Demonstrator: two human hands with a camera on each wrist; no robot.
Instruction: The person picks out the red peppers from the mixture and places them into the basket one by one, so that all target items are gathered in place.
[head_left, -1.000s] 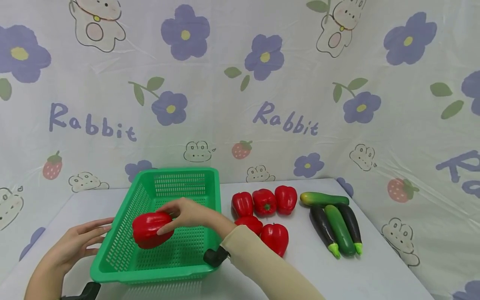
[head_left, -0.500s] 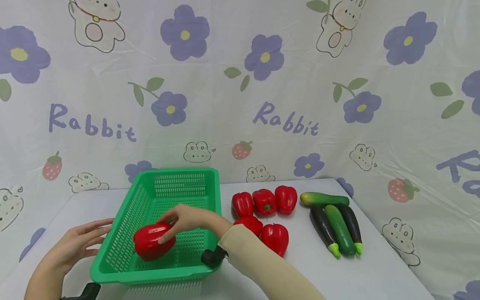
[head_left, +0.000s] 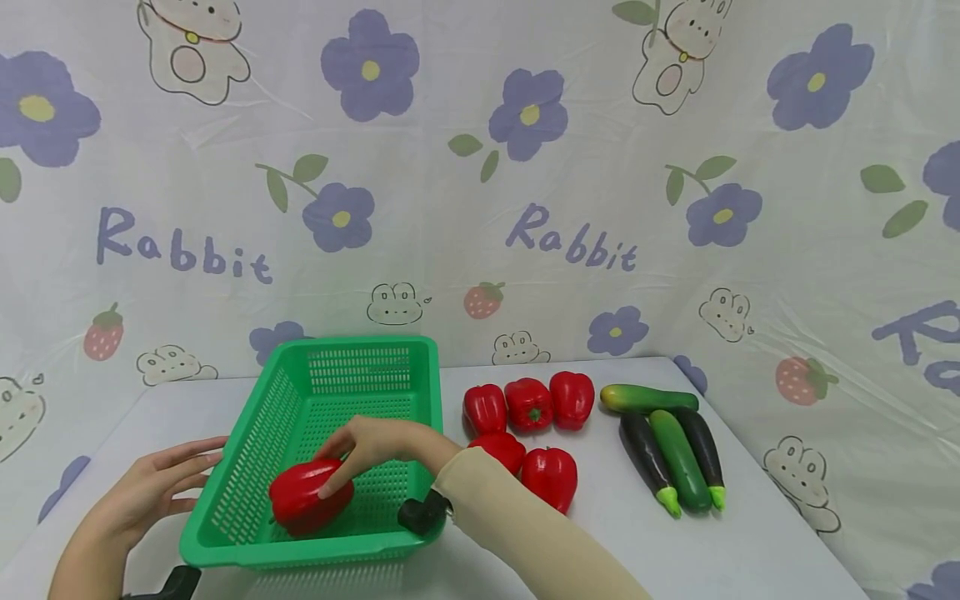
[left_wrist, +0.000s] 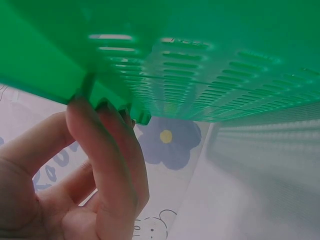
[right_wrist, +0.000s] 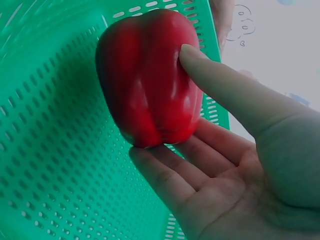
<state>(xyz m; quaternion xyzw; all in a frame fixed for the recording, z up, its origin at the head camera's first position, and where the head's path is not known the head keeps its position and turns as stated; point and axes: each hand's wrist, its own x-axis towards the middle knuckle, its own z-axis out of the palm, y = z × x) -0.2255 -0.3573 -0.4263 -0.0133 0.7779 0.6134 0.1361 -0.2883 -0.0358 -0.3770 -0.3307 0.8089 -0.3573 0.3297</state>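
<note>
In the head view, my right hand (head_left: 377, 443) holds a red bell pepper (head_left: 307, 497) low inside the green plastic basket (head_left: 431, 400). The right wrist view shows the thumb on one side of the pepper (right_wrist: 150, 75) and the fingers under its end. Whether the pepper touches the basket floor cannot be told. My left hand (head_left: 153, 483) is at the basket's left side, with relaxed fingers. In the left wrist view its fingertips (left_wrist: 80, 112) touch the underside of the basket rim (left_wrist: 40, 75) from outside.
Right of the basket, several more red bell peppers (head_left: 529, 404) lie grouped on the white table (head_left: 630, 558). Farther right are two dark eggplants (head_left: 647, 454), a green cucumber (head_left: 681, 458) and a yellow-green one (head_left: 648, 398). A patterned cloth (head_left: 450, 208) hangs behind.
My right hand has lowered the red bell pepper deeper into the basket, toward its near side. The left hand and the basket have stayed in place.
</note>
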